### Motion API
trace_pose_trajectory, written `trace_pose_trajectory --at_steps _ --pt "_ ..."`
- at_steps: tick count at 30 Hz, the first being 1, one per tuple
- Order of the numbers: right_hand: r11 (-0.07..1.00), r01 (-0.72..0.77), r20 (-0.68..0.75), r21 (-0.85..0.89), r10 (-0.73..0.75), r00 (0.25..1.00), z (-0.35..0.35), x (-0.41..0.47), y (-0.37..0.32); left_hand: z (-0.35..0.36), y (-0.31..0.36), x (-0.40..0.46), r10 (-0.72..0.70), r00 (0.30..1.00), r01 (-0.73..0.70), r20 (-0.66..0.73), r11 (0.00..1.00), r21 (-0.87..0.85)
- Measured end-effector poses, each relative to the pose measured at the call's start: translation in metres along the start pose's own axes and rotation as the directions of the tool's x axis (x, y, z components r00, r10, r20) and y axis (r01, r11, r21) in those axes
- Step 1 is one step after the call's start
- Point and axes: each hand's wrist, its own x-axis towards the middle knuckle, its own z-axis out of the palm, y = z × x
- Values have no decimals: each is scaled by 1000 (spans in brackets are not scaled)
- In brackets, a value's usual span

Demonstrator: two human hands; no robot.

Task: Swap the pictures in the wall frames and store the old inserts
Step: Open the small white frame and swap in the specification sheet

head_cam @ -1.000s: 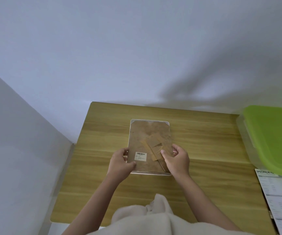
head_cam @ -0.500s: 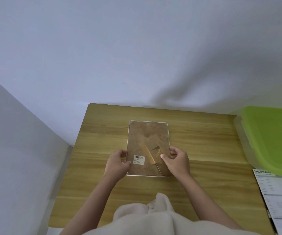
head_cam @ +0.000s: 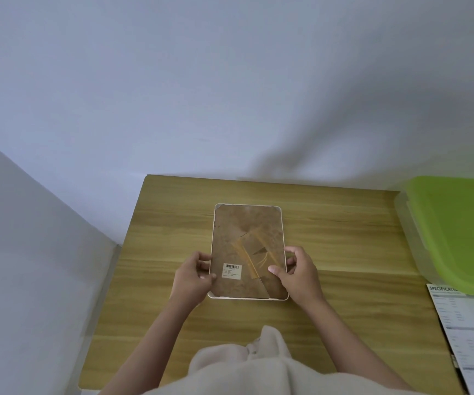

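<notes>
Brown fibreboard backing faces up on a white-edged picture frame [head_cam: 247,252] that lies face down on the wooden table [head_cam: 344,246]. The left hand [head_cam: 193,277] grips the frame's left edge near the bottom, thumb on the backing beside a small barcode label [head_cam: 232,271], fingers curled round the rim. The right hand [head_cam: 301,273] grips the right edge opposite, thumb pressed on the backing, fingers wrapped over the side. Between the two grips sits the folded stand flap [head_cam: 254,252], with what looks like yellowish tape across it, though the detail is blurred. Well to the right of the right grip stands a clear box with a green lid [head_cam: 458,232], and nearer the person lies a printed sheet [head_cam: 472,332].
</notes>
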Motion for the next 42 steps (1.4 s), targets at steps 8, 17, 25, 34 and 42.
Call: trace_pose_trajectory --at_steps 8,17,25,34,42 --pt "992 22 148 -123 -3 989 -13 14 -13 -2 -4 3 42 999 -42 24 999 3" --pt "941 73 426 -330 80 901 -24 63 -51 -5 -6 9 40 998 -41 44 999 11" --pt "831 127 348 -542 84 934 -3 76 -73 -5 -3 8 35 998 -36 53 999 29" --pt "744 121 338 -657 147 930 0 83 -82 -12 20 38 47 977 -86 209 979 183" --pt "767 117 334 -631 132 933 -1 82 -80 -5 57 80 -51 967 -73 249 883 463"
